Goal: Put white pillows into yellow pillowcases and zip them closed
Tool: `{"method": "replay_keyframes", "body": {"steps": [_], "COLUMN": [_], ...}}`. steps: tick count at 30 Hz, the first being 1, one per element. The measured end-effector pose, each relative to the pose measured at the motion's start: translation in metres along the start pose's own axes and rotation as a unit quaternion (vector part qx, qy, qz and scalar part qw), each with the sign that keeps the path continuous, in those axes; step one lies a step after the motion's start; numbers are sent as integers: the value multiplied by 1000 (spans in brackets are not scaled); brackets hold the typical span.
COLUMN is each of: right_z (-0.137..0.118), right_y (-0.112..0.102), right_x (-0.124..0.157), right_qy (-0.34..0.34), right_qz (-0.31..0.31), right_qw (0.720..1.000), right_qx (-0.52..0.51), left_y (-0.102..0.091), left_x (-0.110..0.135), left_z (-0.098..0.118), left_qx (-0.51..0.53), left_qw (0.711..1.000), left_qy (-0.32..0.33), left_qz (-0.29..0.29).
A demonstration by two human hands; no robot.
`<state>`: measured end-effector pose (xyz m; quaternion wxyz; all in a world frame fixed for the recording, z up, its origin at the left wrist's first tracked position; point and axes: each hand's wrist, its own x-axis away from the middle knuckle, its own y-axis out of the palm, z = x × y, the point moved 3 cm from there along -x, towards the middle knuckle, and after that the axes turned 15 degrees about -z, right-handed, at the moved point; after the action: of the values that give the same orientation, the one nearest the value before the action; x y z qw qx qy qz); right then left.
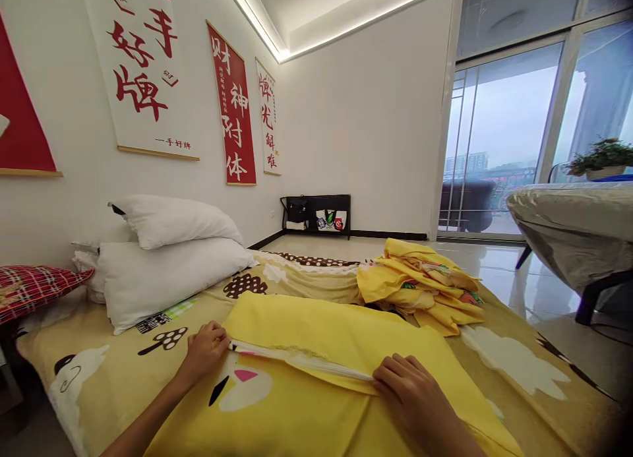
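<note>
A plump yellow pillow [316, 411] in a printed cover lies on the bed in front of me. Along its top runs a long seam opening [306, 361] with a white strip showing; whether that is a zipper or the filling I cannot tell. At the left end of this opening my left hand [206, 351] pinches the cover's edge, fingers curled. My right hand [410, 388] grips the cover near the opening's right end, knuckles up. Just beyond the pillow lies a crumpled yellow printed cloth [418, 282].
White pillows [173, 266] are stacked at the left, beside a red plaid cushion [37, 289]. A patterned sheet [514, 358] covers the bed. A low black rack [316, 214] stands by the far wall, and a plastic-covered table [578, 226] stands at the right.
</note>
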<state>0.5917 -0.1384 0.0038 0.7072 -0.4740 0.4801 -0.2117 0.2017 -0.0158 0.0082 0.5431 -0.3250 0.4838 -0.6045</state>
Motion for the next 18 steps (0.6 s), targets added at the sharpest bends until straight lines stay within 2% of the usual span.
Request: {"method": "replay_keyframes", "body": {"steps": [5, 7, 9, 12, 14, 15, 18], "right_z": [-1, -2, 0, 9, 18, 23, 27], "right_y": [-3, -3, -2, -4, -12, -16, -24], "right_x": [-1, -1, -1, 3, 9, 12, 20], "right_qy": [-18, -21, -16, 7, 38, 54, 68], "right_qz": [3, 4, 1, -24, -31, -32, -67], "right_qw": [1000, 1000, 1000, 1000, 998, 996, 990], "right_qx": [-6, -1, 2, -19, -49, -66, -108], "left_y": [-9, -8, -6, -6, -5, -3, 6], "left_x": [-8, -10, -10, -2, 6, 10, 13], "left_z": [-25, -25, -19, -4, 5, 8, 11], "left_qx": [-19, -22, -40, -74, -71, -63, -38], "left_qw": [997, 997, 997, 992, 988, 988, 976], "left_qy": [-66, -69, -60, -3, 64, 105, 212], "left_qz": [-21, -19, 6, 102, 123, 98, -30]}}
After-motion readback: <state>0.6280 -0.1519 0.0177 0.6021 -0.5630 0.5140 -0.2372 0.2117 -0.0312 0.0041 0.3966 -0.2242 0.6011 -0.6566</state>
